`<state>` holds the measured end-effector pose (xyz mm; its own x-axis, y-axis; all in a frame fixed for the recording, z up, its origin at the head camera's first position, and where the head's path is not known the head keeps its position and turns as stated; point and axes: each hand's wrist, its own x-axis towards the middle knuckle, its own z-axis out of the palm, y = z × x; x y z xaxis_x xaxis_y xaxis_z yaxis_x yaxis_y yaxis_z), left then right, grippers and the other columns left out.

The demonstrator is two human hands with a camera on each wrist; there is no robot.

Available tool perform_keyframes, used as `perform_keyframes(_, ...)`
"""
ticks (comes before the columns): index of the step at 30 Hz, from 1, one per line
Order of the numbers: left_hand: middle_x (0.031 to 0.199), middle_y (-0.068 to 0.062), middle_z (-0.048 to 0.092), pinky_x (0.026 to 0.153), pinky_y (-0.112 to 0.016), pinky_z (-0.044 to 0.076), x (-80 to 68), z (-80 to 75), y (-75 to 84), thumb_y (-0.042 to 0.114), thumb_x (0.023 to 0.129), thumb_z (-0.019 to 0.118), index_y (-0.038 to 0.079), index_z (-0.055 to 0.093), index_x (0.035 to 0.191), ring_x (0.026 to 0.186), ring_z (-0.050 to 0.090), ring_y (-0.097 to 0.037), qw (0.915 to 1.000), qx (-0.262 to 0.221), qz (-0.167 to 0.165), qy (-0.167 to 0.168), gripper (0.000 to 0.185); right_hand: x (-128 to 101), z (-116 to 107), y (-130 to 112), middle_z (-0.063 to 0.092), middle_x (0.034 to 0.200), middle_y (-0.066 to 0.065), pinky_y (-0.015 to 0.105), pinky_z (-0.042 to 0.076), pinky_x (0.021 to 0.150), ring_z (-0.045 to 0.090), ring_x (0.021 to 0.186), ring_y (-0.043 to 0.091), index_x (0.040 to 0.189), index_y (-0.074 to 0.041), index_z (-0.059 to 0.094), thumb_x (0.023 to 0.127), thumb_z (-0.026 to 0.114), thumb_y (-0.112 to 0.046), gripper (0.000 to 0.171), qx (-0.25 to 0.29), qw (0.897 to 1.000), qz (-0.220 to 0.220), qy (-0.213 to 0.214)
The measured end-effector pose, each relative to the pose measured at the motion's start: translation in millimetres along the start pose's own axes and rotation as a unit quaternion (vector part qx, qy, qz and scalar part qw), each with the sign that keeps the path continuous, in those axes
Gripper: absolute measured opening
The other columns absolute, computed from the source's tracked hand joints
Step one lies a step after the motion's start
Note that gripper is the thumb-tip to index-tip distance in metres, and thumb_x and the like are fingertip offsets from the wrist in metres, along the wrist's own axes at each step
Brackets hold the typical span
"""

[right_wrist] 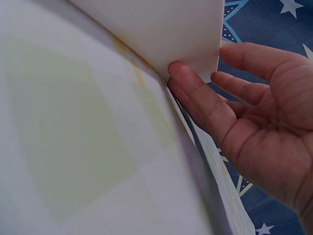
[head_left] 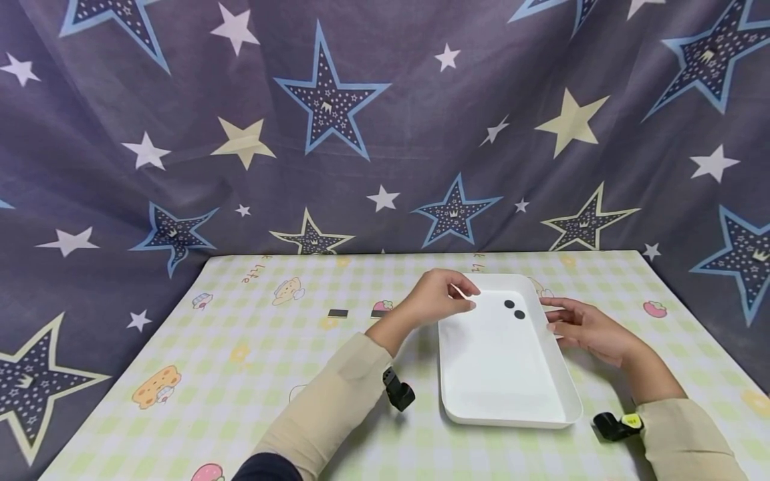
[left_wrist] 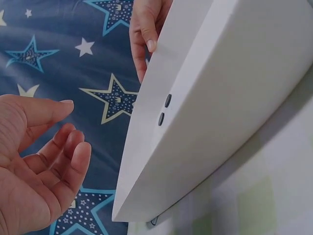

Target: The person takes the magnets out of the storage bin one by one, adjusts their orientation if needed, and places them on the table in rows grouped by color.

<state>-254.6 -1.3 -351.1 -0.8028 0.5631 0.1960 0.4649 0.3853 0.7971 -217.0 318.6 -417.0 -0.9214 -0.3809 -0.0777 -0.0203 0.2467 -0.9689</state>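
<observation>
A white shallow rectangular tray lies on the table. Two small black discs sit inside it, near its far end; they also show in the left wrist view. Over the tray's far left rim is my left hand. In the left wrist view that left hand has loosely bent fingers, thumb and fingertips apart, and nothing between them. My right hand is at the tray's right side. From the right wrist view, fingers of the right hand touch the tray's outer wall near a corner.
Two small dark flat rectangles lie on the checked tablecloth, left of the tray. A dark star-patterned curtain hangs behind the table's far edge. Both wrists carry black cameras.
</observation>
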Motion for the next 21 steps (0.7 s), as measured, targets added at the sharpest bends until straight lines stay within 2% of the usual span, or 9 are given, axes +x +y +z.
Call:
perform_keyframes(8,0.092,-0.003,0.071,0.068,-0.019,0.052,9.2,4.2,2.7,0.003,0.083,0.076,0.005,0.075,0.100,0.078,0.065,-0.008,0.9998,0.006,-0.010,-0.013,0.017,0,0,-1,0.035,0.136,0.039,0.037,0.056,0.083,0.059,0.102,0.008,0.148,0.012,0.018,0.100,0.057,-0.011,0.066,-0.002,1.000,0.004,-0.002)
perform_keyframes(12,0.097,-0.007,0.071,0.069,-0.019,0.052,13.6,6.4,3.0,0.002,0.083,0.076,0.004,0.075,0.101,0.079,0.065,-0.008,0.9997,0.003,-0.013,-0.021,0.018,0,0,-1,0.034,0.136,0.039,0.036,0.055,0.083,0.059,0.102,0.007,0.149,0.012,0.018,0.100,0.057,-0.012,0.067,-0.003,1.000,0.006,-0.003)
perform_keyframes(15,0.098,-0.006,0.071,0.069,-0.018,0.052,17.8,8.5,2.8,0.003,0.083,0.076,0.006,0.075,0.100,0.081,0.065,-0.008,0.9995,0.007,-0.016,-0.025,0.017,0,0,-2,0.034,0.137,0.040,0.036,0.055,0.084,0.059,0.103,0.007,0.149,0.011,0.018,0.099,0.057,-0.012,0.067,-0.004,1.000,0.008,-0.002)
perform_keyframes(21,0.095,0.002,0.071,0.068,-0.017,0.053,27.9,12.0,3.8,0.004,0.082,0.078,0.007,0.075,0.100,0.083,0.067,-0.010,0.9991,0.002,-0.025,-0.035,0.019,-1,1,-3,0.033,0.138,0.040,0.037,0.055,0.084,0.059,0.103,0.006,0.149,0.011,0.018,0.099,0.057,-0.012,0.068,-0.006,1.000,0.010,-0.001)
